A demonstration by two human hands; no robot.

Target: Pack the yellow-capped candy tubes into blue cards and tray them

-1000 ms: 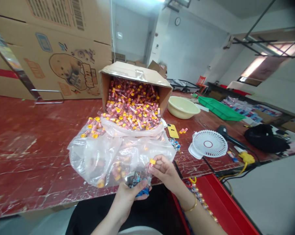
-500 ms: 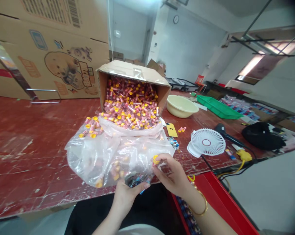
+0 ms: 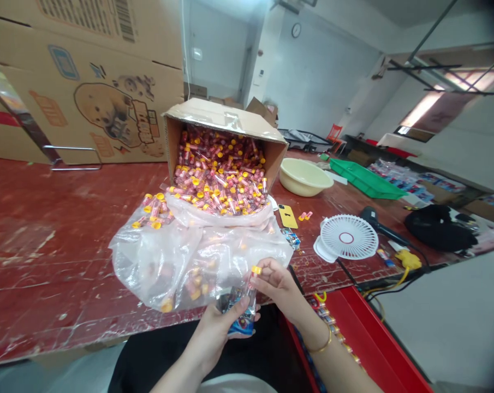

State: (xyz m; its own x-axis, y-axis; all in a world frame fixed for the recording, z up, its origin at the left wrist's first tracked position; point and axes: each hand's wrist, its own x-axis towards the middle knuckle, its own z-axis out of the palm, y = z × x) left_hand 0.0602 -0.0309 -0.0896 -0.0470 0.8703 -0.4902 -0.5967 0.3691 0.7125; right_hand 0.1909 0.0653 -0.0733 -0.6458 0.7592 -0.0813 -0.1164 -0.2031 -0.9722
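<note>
The left hand (image 3: pixel 214 327) is closed around a small blue-and-dark printed packet with a clear film edge (image 3: pixel 242 319), its thumb laid across the front, which seems meant to steady the limp film and keep its upper end turned toward the other hand. The right hand (image 3: pixel 277 286), a gold-coloured bangle (image 3: pixel 322 339) on its wrist, pinches a small clear tube with pink contents and a yellow cap (image 3: pixel 255 272) between thumb and fingers; gripping near the cap leaves the lower end pointing down at the packet. That end overlaps the packet's top edge, but whether it is inside or in front cannot be told. Both hands are just beyond the edge of the worn red table (image 3: pixel 66 229), over the lap. Behind them a brown cardboard box (image 3: pixel 276 164) lies on its side, its mouth facing the person, presumably so the heap of yellow-capped tubes (image 3: pixel 226 188) is easy to reach. A translucent white plastic bag (image 3: pixel 238 254) spreads from that mouth toward the table edge, likely catching strays; a loose cluster of tubes (image 3: pixel 154 212) rests at its left. A red tray (image 3: pixel 381 333) sits low beside the right forearm, perhaps for convenient reach.
</note>
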